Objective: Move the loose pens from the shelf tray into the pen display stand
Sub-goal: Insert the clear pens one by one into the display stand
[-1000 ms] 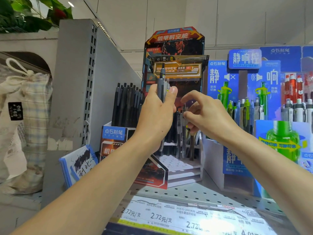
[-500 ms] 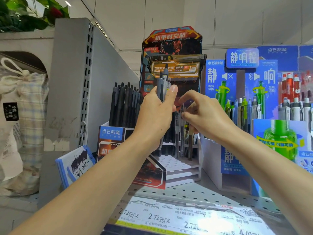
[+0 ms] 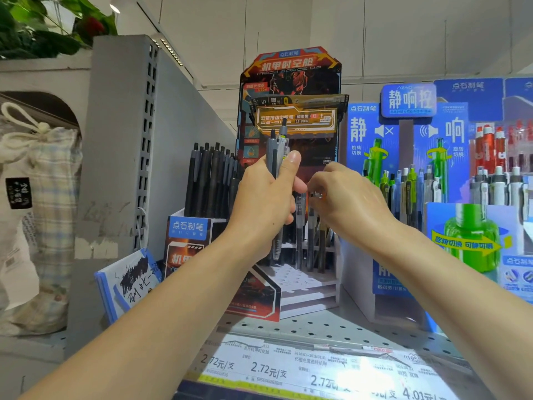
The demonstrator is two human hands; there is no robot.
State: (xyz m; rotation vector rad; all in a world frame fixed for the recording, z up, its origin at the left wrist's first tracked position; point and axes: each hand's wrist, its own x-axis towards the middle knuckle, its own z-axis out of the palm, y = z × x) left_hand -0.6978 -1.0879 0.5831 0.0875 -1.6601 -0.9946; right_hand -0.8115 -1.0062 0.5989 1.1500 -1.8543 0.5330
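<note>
Shop shelf (image 3: 317,327), left hand (image 3: 268,197) gripping upright pens (image 3: 276,153), right hand (image 3: 346,197) beside

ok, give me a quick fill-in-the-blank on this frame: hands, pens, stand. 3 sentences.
1. The bundle of grey click pens is gripped upright in the ____ hand.
2. The right hand reaches toward the clear-barrelled pens standing in the red-and-black tiered ____.
3. The white price strip along the perforated metal shelf repeats the price ____ yuan.

Missing words: left; display stand; 2.72
</note>
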